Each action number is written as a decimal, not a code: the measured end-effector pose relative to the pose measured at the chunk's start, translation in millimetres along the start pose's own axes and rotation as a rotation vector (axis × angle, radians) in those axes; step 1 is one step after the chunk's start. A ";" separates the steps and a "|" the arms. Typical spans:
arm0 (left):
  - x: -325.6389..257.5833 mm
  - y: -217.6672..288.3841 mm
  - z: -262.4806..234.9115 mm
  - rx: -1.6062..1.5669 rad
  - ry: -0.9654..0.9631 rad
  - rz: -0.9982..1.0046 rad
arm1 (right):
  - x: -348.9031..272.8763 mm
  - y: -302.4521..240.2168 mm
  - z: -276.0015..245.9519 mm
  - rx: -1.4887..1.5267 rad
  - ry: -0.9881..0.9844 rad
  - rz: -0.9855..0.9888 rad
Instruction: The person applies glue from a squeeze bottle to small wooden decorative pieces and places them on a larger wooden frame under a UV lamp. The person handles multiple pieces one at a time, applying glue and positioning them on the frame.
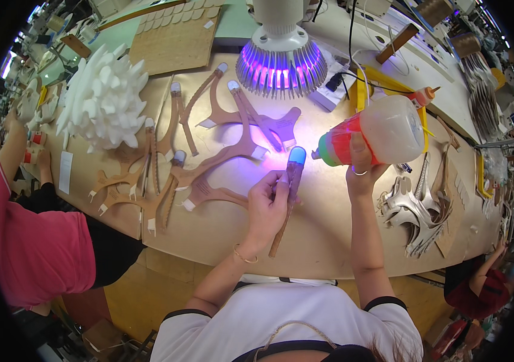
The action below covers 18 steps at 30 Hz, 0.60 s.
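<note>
My left hand (268, 205) is closed around a narrow brown strap (281, 232), held upright above the table. The strap's rounded pale tip (296, 155) glows blue under the lamp. My right hand (362, 166) grips a squeeze bottle (392, 130), tilted on its side, with a cloudy white body, a red band and a green cap. Its nozzle (315, 154) points left, close to the strap tip but apart from it. Several brown branched cut pieces (236, 148) with pale ends lie on the table left of my hands.
A finned lamp (281, 60) shines purple over the table (323, 241). White spiky foam (105, 99) stands at left, beside a person in a pink shirt (46, 247). Metallic cut pieces (416, 208) lie at right. A yellow frame (362, 90) and cables are behind the bottle.
</note>
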<state>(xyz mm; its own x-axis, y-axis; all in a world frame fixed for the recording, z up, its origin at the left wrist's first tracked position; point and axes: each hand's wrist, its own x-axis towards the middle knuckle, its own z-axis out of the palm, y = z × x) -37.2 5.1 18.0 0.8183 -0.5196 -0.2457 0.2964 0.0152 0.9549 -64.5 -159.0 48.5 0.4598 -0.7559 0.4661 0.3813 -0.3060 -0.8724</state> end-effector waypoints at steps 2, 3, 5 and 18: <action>-0.5 -0.3 3.2 -0.028 0.003 0.008 | -2.4 -0.6 1.4 0.011 -0.043 -0.025; -0.5 -0.2 4.5 -0.037 0.008 0.013 | -3.9 -0.5 3.4 -0.001 -0.060 -0.048; -0.3 0.1 5.5 -0.045 -0.005 0.030 | -6.3 0.5 8.6 -0.042 -0.097 -0.108; -4.3 2.4 4.6 0.004 -0.003 0.045 | 2.5 -5.4 23.9 -0.115 -0.144 -0.073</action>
<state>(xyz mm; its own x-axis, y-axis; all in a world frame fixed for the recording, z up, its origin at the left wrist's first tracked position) -42.2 3.5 22.1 0.8294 -0.5209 -0.2020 0.2575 0.0355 0.9656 -46.3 -145.4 57.9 0.5474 -0.6411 0.5379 0.3278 -0.4271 -0.8427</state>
